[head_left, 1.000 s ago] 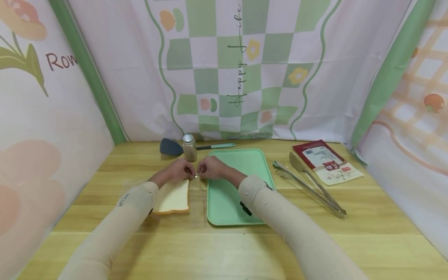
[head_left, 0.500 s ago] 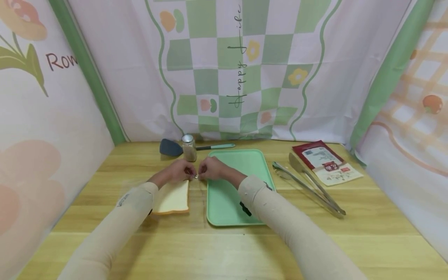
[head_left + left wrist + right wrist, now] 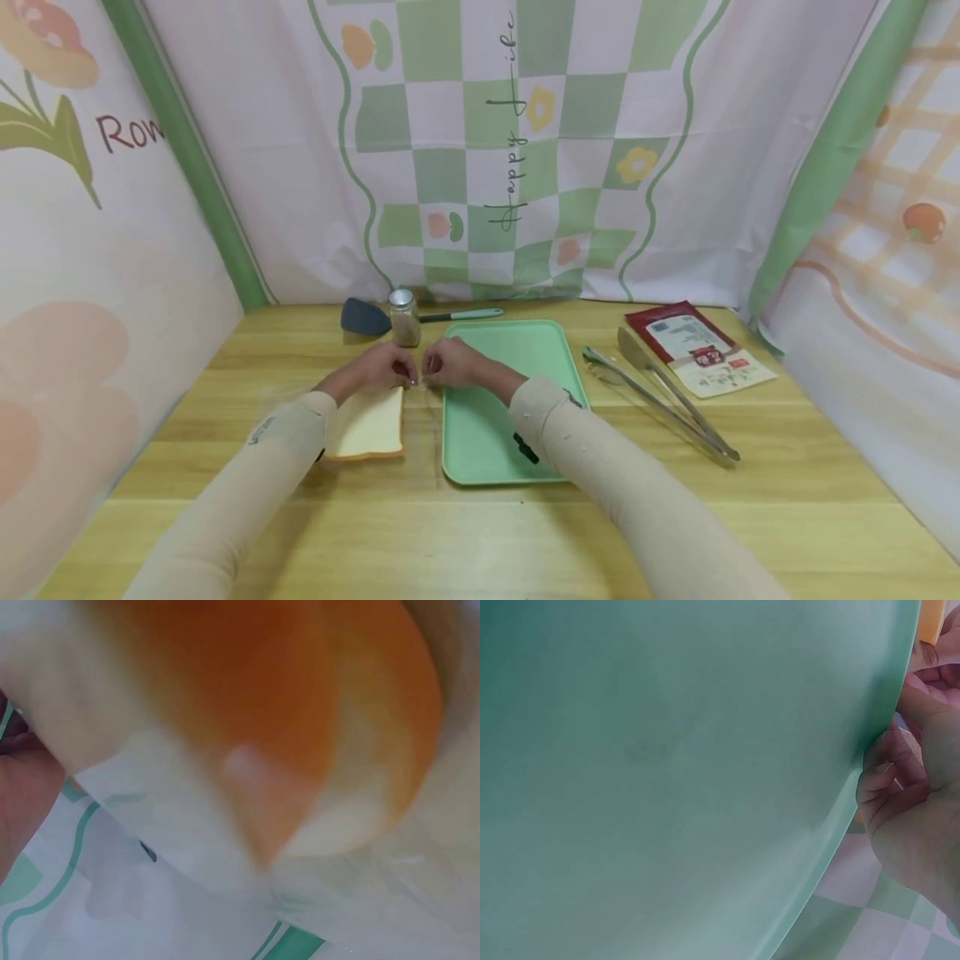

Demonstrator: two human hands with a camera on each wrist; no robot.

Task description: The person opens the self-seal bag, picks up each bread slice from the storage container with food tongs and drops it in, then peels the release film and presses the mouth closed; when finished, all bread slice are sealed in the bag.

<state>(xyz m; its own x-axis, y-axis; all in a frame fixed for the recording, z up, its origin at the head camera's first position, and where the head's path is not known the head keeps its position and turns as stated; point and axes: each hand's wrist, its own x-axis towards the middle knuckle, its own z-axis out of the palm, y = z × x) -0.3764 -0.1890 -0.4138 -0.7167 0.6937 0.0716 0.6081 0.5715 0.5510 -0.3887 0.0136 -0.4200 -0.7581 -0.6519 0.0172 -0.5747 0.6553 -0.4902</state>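
Note:
Bread slices (image 3: 367,423), with pale crumb and orange-brown crust, lie on the table inside a clear plastic bag (image 3: 429,417). The film is faint in the head view; the left wrist view shows it over the blurred bread (image 3: 375,742). My left hand (image 3: 384,365) pinches a small shiny bit at the bag's far right end, its wrist above the bread. Close beside it, my right hand (image 3: 452,363) pinches the bag's edge over the green tray's left rim (image 3: 445,425). The fingertips stand slightly apart, and what exactly lies between them is too small to tell.
Behind the hands stand a glass shaker (image 3: 405,318) with a metal lid and a dark spatula (image 3: 366,317). Metal tongs (image 3: 667,400) lie right of the tray, beside a red and cream food pouch (image 3: 701,350). A patterned curtain (image 3: 510,167) hangs behind the table.
The fingertips of both hands have drawn slightly apart, and the shiny bit between them now sits at the left fingertips. Everything else stays in place.

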